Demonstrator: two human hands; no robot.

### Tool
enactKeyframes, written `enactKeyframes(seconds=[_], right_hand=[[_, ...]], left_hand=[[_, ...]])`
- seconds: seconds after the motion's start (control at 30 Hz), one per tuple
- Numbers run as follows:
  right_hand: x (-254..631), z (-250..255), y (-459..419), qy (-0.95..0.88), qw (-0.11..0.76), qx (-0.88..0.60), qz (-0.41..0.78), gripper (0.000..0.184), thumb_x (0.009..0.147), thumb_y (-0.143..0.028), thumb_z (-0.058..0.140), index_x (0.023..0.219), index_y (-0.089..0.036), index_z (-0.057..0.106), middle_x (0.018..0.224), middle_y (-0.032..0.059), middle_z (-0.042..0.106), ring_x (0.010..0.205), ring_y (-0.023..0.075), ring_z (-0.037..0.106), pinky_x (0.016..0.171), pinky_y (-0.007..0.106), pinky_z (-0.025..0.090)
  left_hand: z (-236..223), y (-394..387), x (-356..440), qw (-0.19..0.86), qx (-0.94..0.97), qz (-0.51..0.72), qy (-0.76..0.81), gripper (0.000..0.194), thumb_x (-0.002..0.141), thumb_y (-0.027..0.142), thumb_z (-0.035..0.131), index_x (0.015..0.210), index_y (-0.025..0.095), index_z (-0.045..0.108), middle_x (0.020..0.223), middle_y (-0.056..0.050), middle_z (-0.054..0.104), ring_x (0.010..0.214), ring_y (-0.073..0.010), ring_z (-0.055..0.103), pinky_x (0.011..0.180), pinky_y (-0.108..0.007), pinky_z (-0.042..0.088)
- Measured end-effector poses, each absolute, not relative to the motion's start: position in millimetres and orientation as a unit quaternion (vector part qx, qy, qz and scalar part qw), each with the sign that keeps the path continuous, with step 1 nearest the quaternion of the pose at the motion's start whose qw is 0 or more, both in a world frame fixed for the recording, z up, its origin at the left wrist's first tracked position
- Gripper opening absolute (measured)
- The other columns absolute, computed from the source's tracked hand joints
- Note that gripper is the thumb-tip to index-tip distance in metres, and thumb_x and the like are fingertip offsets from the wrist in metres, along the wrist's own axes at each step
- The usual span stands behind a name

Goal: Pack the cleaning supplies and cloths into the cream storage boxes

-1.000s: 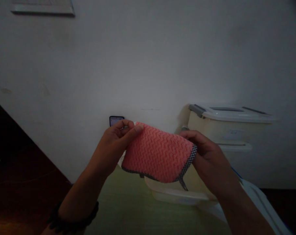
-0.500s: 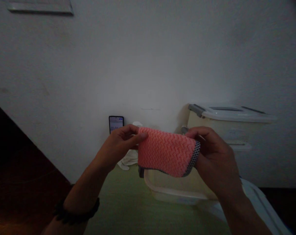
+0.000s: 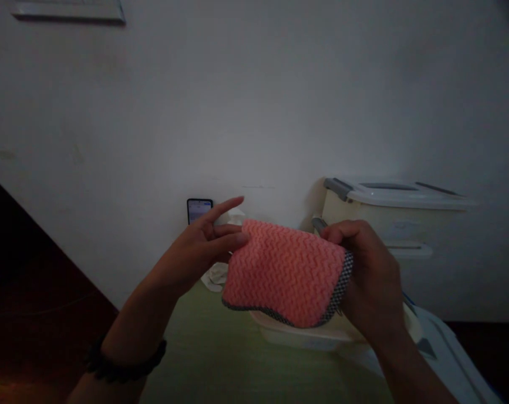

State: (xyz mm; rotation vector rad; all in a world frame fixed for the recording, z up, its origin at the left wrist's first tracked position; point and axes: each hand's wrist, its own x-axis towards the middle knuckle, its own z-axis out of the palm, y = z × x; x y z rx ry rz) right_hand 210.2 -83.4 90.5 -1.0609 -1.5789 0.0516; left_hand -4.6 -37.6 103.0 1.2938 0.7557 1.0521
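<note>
A pink cloth (image 3: 288, 272) with a zigzag weave and a black-and-white checked edging hangs folded between my hands. My left hand (image 3: 203, 241) pinches its upper left corner between thumb and lower fingers, with the index finger stretched out above. At the upper right, my right hand (image 3: 367, 275) grips the cloth; some of its fingers are hidden behind the fabric. Below the cloth stands a pale plastic bin (image 3: 308, 339), partly covered by it. A black bracelet (image 3: 125, 362) circles my left wrist.
A phone (image 3: 198, 210) leans against the white wall behind my left hand. White crumpled material (image 3: 215, 276) lies on the green tabletop (image 3: 212, 353). A lidded storage box (image 3: 363, 216) stands at the back right. A white lid-like panel (image 3: 452, 348) lies at the lower right.
The cloth now hangs lower and looks larger, its lower left edge spread outward. My left index finger has lifted off the cloth. My right hand has shifted slightly right.
</note>
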Motion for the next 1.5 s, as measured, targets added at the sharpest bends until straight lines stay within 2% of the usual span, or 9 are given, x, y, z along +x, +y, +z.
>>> enactKeyframes(seconds=[0.1, 0.33, 0.57, 0.67, 0.77, 0.87, 1.1, 1.27, 1.5], right_hand=[[210.6, 88.5, -82.8, -0.686, 0.576, -0.439, 0.069, 0.019, 0.07, -0.007, 0.055, 0.073, -0.024, 0.046, 0.073, -0.0027, 0.054, 0.067, 0.0136, 0.052, 0.057, 0.027, 0.038], [215.5, 92.3, -76.1, -0.662, 0.575, -0.397, 0.272, 0.02, 0.069, -0.007, 0.065, 0.075, -0.023, 0.053, 0.077, -0.0031, 0.061, 0.072, 0.0123, 0.059, 0.065, 0.027, 0.046], [217.9, 89.5, -69.3, -0.569, 0.619, -0.364, 0.401, 0.019, 0.067, -0.011, 0.069, 0.077, -0.025, 0.061, 0.087, -0.0021, 0.068, 0.078, 0.0141, 0.064, 0.066, 0.027, 0.052], [217.2, 88.6, -69.9, -0.569, 0.623, -0.352, 0.406, 0.018, 0.066, -0.01, 0.069, 0.073, -0.025, 0.062, 0.086, -0.0029, 0.068, 0.079, 0.0142, 0.064, 0.066, 0.026, 0.052], [218.5, 89.9, -71.4, -0.59, 0.616, -0.347, 0.39, 0.019, 0.067, -0.009, 0.07, 0.074, -0.025, 0.063, 0.087, -0.0023, 0.068, 0.081, 0.0146, 0.065, 0.068, 0.027, 0.052], [221.2, 91.7, -73.0, -0.621, 0.613, -0.361, 0.329, 0.016, 0.071, -0.01, 0.068, 0.076, -0.025, 0.064, 0.085, -0.0025, 0.069, 0.08, 0.0135, 0.065, 0.073, 0.028, 0.052], [221.8, 95.9, -78.3, -0.713, 0.543, -0.441, 0.037, 0.027, 0.075, -0.003, 0.06, 0.087, -0.027, 0.065, 0.086, -0.0031, 0.07, 0.084, 0.0148, 0.064, 0.076, 0.029, 0.049], [224.3, 99.4, -79.6, -0.772, 0.467, -0.428, -0.046, 0.016, 0.079, -0.011, 0.06, 0.089, -0.022, 0.064, 0.078, -0.001, 0.068, 0.067, 0.0125, 0.062, 0.06, 0.025, 0.047], [222.6, 97.1, -80.0, -0.72, 0.503, -0.477, -0.031, 0.008, 0.078, -0.017, 0.063, 0.081, -0.022, 0.067, 0.051, -0.0075, 0.042, 0.043, 0.0071, 0.042, 0.043, 0.021, 0.035]], left_hand=[[101.5, -39.3, -2.6, 0.628, 0.582, 0.421, 0.299, 0.072, 0.075, 0.021, 0.068, 0.138, 0.032, 0.035, 0.093, -0.004, 0.071, 0.078, -0.017, 0.068, 0.067, -0.027, 0.054], [99.7, -35.0, -5.7, 0.542, 0.607, 0.48, 0.328, 0.041, 0.072, 0.022, 0.072, 0.112, 0.024, 0.064, 0.104, -0.004, 0.071, 0.093, -0.018, 0.067, 0.079, -0.025, 0.054], [102.7, -39.9, -5.7, 0.531, 0.615, 0.502, 0.296, 0.065, 0.067, 0.014, 0.076, 0.125, 0.031, 0.053, 0.105, -0.004, 0.071, 0.089, -0.0202, 0.068, 0.076, -0.029, 0.057], [101.6, -40.4, -2.9, 0.537, 0.627, 0.483, 0.292, 0.048, 0.07, 0.017, 0.073, 0.116, 0.027, 0.062, 0.101, -0.004, 0.072, 0.092, -0.0196, 0.067, 0.081, -0.03, 0.055], [102.5, -41.5, -0.6, 0.482, 0.636, 0.507, 0.325, 0.032, 0.07, 0.021, 0.074, 0.102, 0.023, 0.07, 0.098, -0.004, 0.073, 0.09, -0.0185, 0.067, 0.082, -0.029, 0.054], [105.3, -44.6, 0.1, 0.393, 0.651, 0.535, 0.368, 0.029, 0.07, 0.024, 0.075, 0.098, 0.023, 0.071, 0.09, -0.002, 0.074, 0.082, -0.0172, 0.068, 0.077, -0.027, 0.055], [107.2, -44.9, -3.0, 0.202, 0.713, 0.506, 0.442, 0.028, 0.076, 0.034, 0.068, 0.102, 0.023, 0.069, 0.091, 0.0, 0.073, 0.078, -0.0144, 0.066, 0.071, -0.021, 0.052], [107.9, -40.2, -10.3, 0.196, 0.72, 0.491, 0.45, 0.02, 0.076, 0.034, 0.068, 0.092, 0.022, 0.071, 0.085, 0.001, 0.072, 0.076, -0.0136, 0.066, 0.071, -0.02, 0.051], [106.6, -38.7, -15.4, 0.284, 0.691, 0.51, 0.426, 0.023, 0.069, 0.029, 0.075, 0.09, 0.022, 0.071, 0.082, 0.001, 0.072, 0.074, -0.0132, 0.068, 0.069, -0.019, 0.054]])
